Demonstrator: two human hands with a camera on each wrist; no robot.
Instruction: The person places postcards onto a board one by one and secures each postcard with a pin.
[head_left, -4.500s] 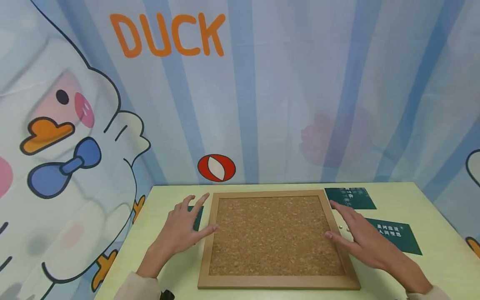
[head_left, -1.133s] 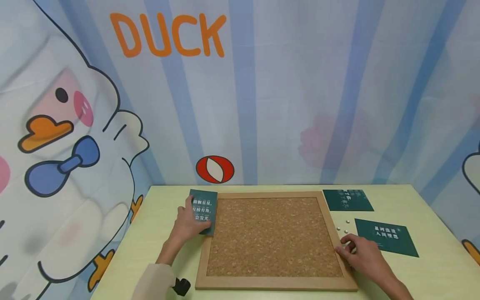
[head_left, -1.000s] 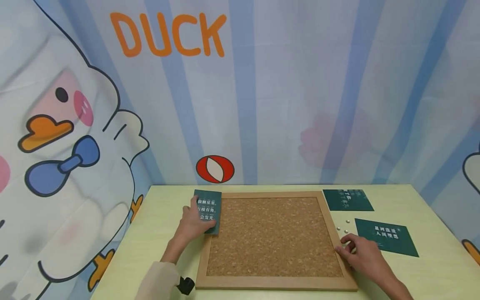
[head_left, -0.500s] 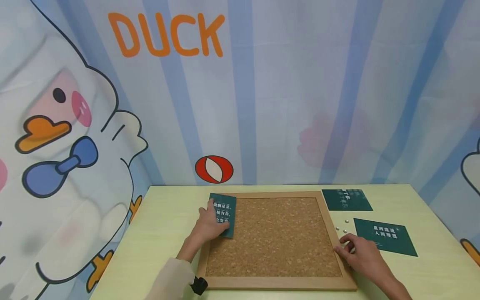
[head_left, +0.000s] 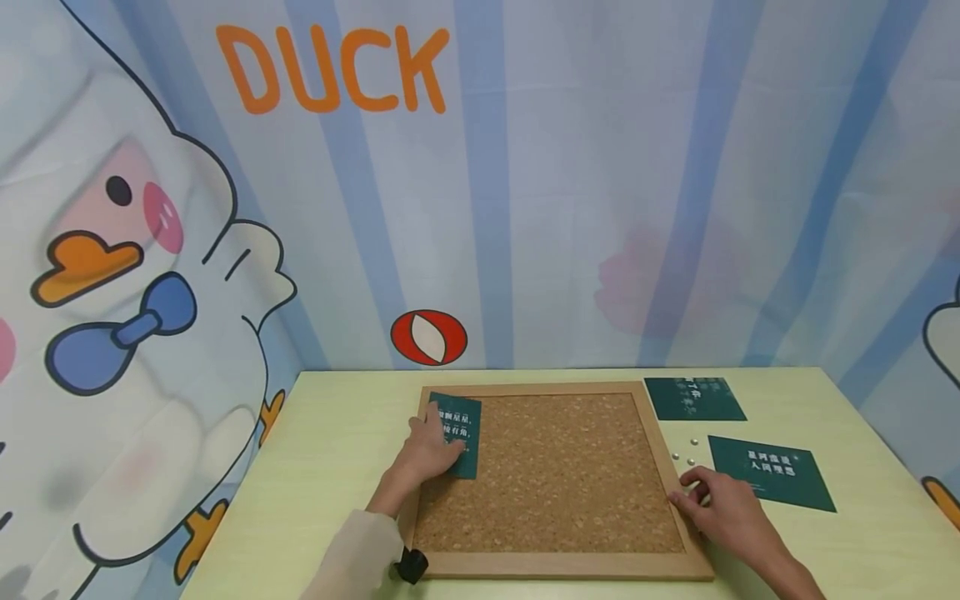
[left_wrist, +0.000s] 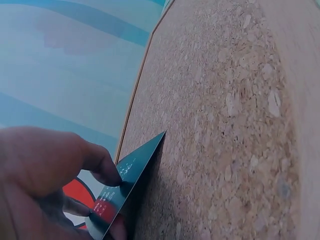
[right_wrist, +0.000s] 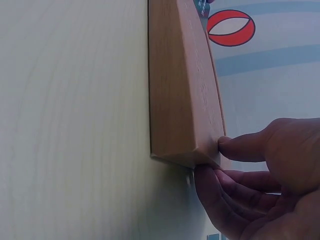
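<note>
A dark green card with white characters is pinched by my left hand over the upper left part of a wood-framed corkboard. In the left wrist view, the card is tilted over the cork, thumb on its face and other fingers behind it; one corner appears to be at or close to the cork. My right hand holds the board's right edge. The right wrist view has the thumb of the right hand on top of the wooden frame and curled fingers against its side.
Right of the board, two more green cards lie on the pale table, a far one and a nearer one. Small round silvery pieces sit beside them. A curtain printed with ducks hangs behind the table.
Earlier both hands hovered by the board, fingers spread. The left hand has since picked up the card and carried it rightward over the board. The right hand took hold of the board's edge and stays there.
</note>
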